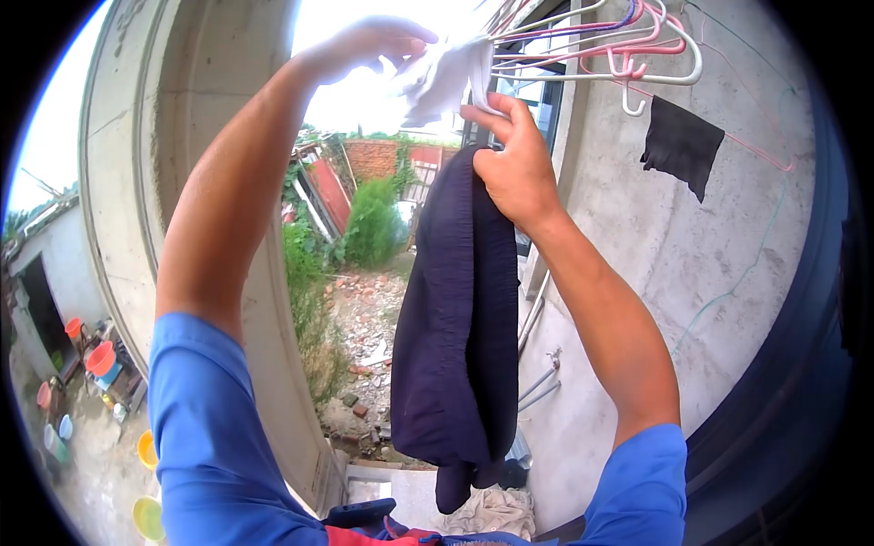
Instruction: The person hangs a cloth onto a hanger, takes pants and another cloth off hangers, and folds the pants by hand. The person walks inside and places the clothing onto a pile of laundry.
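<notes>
High in front of me, my left hand [387, 41] is at the left edge of a white cloth [448, 77], its fingers bent around it; glare washes out the exact grip. My right hand [521, 168] pinches the top of a dark garment [451, 318] with a gathered, elastic-looking edge, which hangs down in folds. The fingertips of that hand also touch the lower right of the white cloth. Just right of the cloth, several white, pink and purple clothes hangers [628, 55] hang bunched together.
A black cloth [683, 146] hangs against the grey wall [728, 246] at right. A concrete pillar [196, 100] stands at left. Orange buckets [100, 358] and basins lie on the ground far left. Below are a crumpled pale cloth [492, 512] and a dark phone-like object [361, 512].
</notes>
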Demonstrator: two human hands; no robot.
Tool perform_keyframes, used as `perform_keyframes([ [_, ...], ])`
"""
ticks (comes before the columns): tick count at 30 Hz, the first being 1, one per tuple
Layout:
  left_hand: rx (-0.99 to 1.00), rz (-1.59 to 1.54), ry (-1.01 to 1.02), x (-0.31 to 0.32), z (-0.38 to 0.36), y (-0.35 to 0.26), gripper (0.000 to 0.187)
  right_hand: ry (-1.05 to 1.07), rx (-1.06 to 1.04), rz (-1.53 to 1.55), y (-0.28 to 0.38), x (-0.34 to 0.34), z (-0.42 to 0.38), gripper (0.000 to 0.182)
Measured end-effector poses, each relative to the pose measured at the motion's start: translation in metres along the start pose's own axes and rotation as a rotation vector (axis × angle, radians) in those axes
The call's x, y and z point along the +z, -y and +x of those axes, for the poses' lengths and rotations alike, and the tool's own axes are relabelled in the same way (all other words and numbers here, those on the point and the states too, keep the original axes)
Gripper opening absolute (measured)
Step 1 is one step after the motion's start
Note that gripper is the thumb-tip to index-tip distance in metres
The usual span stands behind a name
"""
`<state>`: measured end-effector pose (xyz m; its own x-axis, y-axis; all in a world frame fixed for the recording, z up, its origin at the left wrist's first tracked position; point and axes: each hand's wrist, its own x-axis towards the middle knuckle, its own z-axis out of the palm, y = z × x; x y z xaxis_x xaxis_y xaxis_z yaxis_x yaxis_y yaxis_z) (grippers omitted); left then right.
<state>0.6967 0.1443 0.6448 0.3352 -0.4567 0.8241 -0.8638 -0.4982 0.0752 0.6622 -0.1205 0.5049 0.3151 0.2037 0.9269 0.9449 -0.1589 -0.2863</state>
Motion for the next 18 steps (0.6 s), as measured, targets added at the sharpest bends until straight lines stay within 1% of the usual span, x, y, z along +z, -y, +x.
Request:
perform_keyframes([
  [1, 0.036, 0.052, -0.006, 0.0, 0.002, 0.001, 0.051, 0.001, -0.001, 0.002, -0.001, -0.002, -0.001, 0.061],
  [2, -0.052, 0.246, -0.177, 0.005, 0.012, 0.001, 0.048, 0.016, -0.001, 0.019, -0.002, -0.006, -0.003, 0.062],
  [3, 0.015, 0.229, -0.364, 0.013, 0.013, -0.009, 0.042, 0.028, -0.001, 0.036, -0.003, -0.009, -0.004, 0.062],
  [5, -0.066, 0.111, -0.355, 0.02, -0.003, -0.071, 0.039, 0.028, 0.002, 0.023, 0.002, -0.016, -0.004, 0.063],
  [7, 0.034, 0.343, -0.213, 0.037, -0.021, -0.114, 0.046, 0.031, 0.015, 0.01, 0.0, -0.018, -0.005, 0.064],
  [8, 0.053, 0.546, -0.216, 0.045, -0.019, -0.11, 0.044, 0.022, -0.025, -0.014, -0.006, -0.018, -0.004, 0.066],
  [9, 0.048, 0.703, -0.164, 0.049, -0.019, -0.11, 0.035, 0.013, -0.068, -0.036, -0.009, -0.016, -0.003, 0.068],
  [11, 0.048, 0.703, -0.285, 0.055, -0.015, -0.1, 0.026, 0.014, -0.043, -0.023, -0.009, -0.012, -0.002, 0.071],
  [12, 0.052, 0.703, -0.284, 0.055, -0.016, -0.107, 0.026, 0.011, -0.04, 0.002, -0.009, -0.011, 0.0, 0.072],
  [14, -0.05, 0.604, -0.45, 0.053, -0.021, -0.128, 0.023, 0.0, -0.035, 0.021, -0.008, -0.009, 0.004, 0.073],
  [15, -0.046, 0.601, -0.447, 0.051, -0.02, -0.129, 0.023, -0.006, -0.044, 0.014, -0.007, -0.007, 0.005, 0.074],
  [17, -0.032, 0.734, -0.49, 0.048, -0.018, -0.127, 0.024, -0.015, -0.048, 0.008, -0.006, -0.005, 0.004, 0.075],
  [18, -0.005, 0.734, -0.507, 0.044, -0.017, -0.13, 0.022, -0.02, -0.032, 0.024, -0.003, -0.004, 0.005, 0.075],
])
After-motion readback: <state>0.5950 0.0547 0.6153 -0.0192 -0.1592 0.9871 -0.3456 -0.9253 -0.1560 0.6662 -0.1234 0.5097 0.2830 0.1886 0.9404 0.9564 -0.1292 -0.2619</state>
